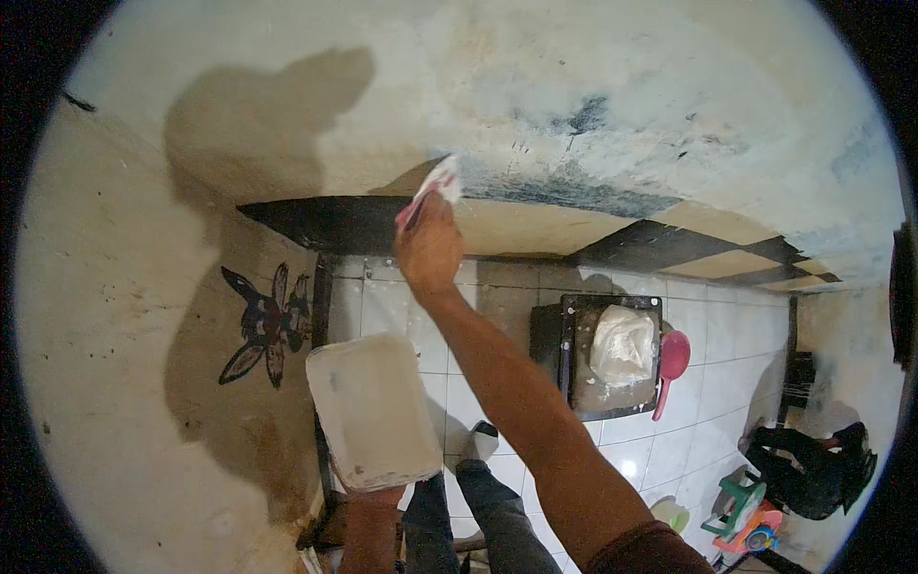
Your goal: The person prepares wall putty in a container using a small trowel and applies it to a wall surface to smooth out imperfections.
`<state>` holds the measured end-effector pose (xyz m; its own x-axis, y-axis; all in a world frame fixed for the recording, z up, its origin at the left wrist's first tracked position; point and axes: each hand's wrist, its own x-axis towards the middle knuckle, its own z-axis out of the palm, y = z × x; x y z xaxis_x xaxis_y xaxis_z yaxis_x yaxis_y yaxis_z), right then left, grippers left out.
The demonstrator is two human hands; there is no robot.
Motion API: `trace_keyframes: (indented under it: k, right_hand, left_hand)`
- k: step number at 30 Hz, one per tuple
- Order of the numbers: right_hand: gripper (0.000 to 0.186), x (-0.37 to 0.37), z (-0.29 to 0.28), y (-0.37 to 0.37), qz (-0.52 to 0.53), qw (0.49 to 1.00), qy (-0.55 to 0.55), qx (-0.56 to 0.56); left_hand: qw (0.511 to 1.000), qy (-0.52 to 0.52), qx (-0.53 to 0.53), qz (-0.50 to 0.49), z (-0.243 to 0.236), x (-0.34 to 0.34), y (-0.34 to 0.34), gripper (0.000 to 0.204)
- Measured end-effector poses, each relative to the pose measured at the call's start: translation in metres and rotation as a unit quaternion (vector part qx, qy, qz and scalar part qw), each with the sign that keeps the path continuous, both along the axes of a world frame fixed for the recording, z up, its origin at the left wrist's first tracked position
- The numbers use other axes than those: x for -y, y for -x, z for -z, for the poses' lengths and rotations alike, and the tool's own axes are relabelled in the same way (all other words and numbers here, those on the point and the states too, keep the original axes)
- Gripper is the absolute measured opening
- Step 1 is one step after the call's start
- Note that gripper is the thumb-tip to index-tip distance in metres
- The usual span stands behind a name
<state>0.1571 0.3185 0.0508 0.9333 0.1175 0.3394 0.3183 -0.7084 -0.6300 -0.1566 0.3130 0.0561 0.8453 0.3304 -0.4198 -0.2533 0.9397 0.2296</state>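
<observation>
My right hand [430, 251] is raised to the wall, its fingers closed round a small pink and white flat piece [442, 184]; its exact kind does not show. The white end of this piece is at the pale wall [535, 57], above the dark band and beside a rough grey-blue patch [612, 196]. Lower left, a pale rectangular tray-like thing [376, 411] with a smudged near edge rests on my left hand [378, 499]. Most of the left fingers are hidden beneath it.
On the white tiled floor [688, 402] stands a black box [612, 407] with a whitish bag [623, 346] on top. A pink dipper [673, 362] leans beside it. Lower right are a green stool [734, 502], colourful plastic items [755, 536] and a dark bulky shape [808, 469].
</observation>
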Motion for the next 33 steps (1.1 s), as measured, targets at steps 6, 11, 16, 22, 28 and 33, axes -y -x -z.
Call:
trace_keyframes:
  k: [6,11,16,22,28,33]
  right_hand:
    - [0.015,0.107,0.035,0.008,0.077,0.993,-0.057,-0.074]
    - [0.026,0.276,0.027,-0.066,0.349,0.936,-0.042,-0.011]
    - [0.034,0.274,0.052,-0.121,0.273,0.959,0.06,0.05]
    - [0.016,-0.006,0.037,0.005,0.047,0.996,-0.072,-0.015]
    - [0.021,0.048,0.044,0.035,-0.016,0.993,-0.057,-0.101]
    - [0.02,0.249,0.078,-0.024,0.19,0.977,-0.093,-0.027]
  left_hand:
    - [1.0,-0.002,0.019,0.015,0.001,-0.002,-0.005,0.066]
    - [0.999,-0.006,0.008,0.037,0.008,-0.007,-0.006,0.067]
    - [0.993,0.076,0.07,0.054,0.012,-0.007,-0.014,0.066]
    - [0.996,-0.059,0.051,0.031,-0.019,-0.027,-0.031,0.063]
    - [0.997,-0.042,-0.003,0.07,0.004,-0.037,-0.028,0.062]
    - [0.996,0.009,0.025,0.086,0.009,-0.033,-0.022,0.062]
